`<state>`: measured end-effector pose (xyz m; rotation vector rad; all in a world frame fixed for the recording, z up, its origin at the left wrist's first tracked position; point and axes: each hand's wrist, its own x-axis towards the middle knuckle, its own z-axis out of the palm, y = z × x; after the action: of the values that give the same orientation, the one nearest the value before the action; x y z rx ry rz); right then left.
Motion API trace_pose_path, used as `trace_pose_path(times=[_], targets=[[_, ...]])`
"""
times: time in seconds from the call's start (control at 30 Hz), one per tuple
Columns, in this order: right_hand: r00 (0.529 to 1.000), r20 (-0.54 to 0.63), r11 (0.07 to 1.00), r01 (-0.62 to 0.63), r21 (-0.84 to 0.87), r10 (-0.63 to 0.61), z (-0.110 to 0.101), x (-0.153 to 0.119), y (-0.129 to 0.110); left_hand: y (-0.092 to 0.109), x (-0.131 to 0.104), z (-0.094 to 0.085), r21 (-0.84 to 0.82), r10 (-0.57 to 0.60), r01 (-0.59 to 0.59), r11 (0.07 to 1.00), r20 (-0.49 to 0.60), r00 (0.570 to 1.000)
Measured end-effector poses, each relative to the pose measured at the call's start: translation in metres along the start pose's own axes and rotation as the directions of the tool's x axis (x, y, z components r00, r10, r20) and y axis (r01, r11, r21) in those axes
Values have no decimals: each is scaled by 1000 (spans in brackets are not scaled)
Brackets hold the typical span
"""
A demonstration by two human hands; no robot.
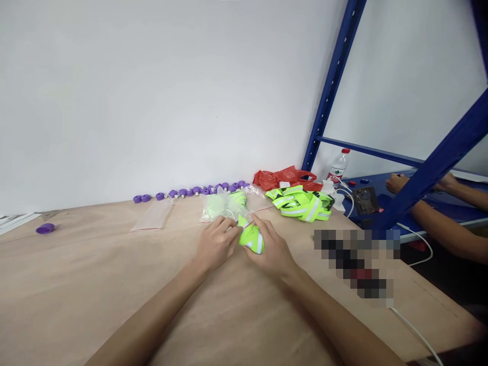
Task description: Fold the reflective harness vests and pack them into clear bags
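My right hand (272, 249) is wrapped round a folded neon yellow-green reflective strap (252, 240) with pale grey stripes, just above the tabletop. A thin red line crosses the top of the strap, like the seal of a clear zip bag; the bag itself hardly shows. Against the strap's left side, my left hand (217, 243) is closed with its fingers curled in a pinch, and what lies between them is hidden. Just beyond my hands are clear bags (217, 204) with yellow-green straps inside. A loose pile of the same reflective straps (303, 202) lies to the right.
Several purple caps (186, 192) line the wall, one purple piece (45, 229) lying far left. A flat clear bag (152, 214) is nearby. Behind the straps sits a red plastic bag (285, 178), with a bottle (338, 166) beside the blue frame (328, 96). Another person's arms (450, 223) are at right.
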<state>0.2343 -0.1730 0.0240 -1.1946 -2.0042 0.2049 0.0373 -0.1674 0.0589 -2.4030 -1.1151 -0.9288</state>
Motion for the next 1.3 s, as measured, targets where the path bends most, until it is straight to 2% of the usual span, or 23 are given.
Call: trace_pose_path(times=[0.2, 0.3, 0.37, 0.4, 0.43, 0.5, 0.53, 0.57, 0.63, 0.73, 0.9, 1.1, 1.2, 1.3], targets=[[999, -39, 999, 0, -41, -1, 2, 1, 3, 10, -3, 6, -271, -74, 77, 960, 21, 997], [997, -73, 998, -34, 51, 38, 3, 4, 9, 11, 0, 1, -409, -124, 101, 907, -29, 992], [990, -119, 984, -60, 169, 81, 3, 7, 15, 10, 2, -3, -499, -223, 167, 850, -55, 973], [985, -142, 972, -62, 225, 96, 2, 8, 18, 9, 3, -3, -563, -310, 230, 794, -49, 949], [982, -160, 962, -55, 269, 101, 2, 9, 21, 7, 4, -2, -652, -423, 309, 693, -20, 906], [979, -185, 951, -25, 308, 86, 1, 10, 25, 6, 6, 3, -818, -627, 429, 383, 111, 771], [979, -192, 952, -6, 305, 68, 1, 10, 25, 6, 7, 7, -861, -682, 452, 233, 187, 707], [980, -193, 956, 18, 292, 41, 1, 9, 24, 7, 8, 12, -880, -704, 462, 115, 256, 662], [983, -184, 964, 72, 257, -24, 1, 7, 20, 11, 8, 20, -880, -684, 475, -27, 363, 633], [984, -144, 964, 132, 231, -101, 2, 3, 11, 20, 5, 28, -870, -620, 464, -166, 458, 637], [993, -117, 960, 62, 271, -31, 3, 2, 1, 34, -7, 39, -872, -586, 473, -124, 450, 675], [998, -17, 962, -58, 266, 65, 3, 1, 0, 41, -19, 55, -815, -544, 509, -278, 570, 616], [997, 46, 974, -62, 219, 54, 3, 0, -3, 46, -20, 52, -783, -526, 523, -337, 617, 585], [995, 95, 987, -42, 154, 27, 4, -2, -6, 57, -21, 45, -696, -452, 524, -491, 718, 529]])
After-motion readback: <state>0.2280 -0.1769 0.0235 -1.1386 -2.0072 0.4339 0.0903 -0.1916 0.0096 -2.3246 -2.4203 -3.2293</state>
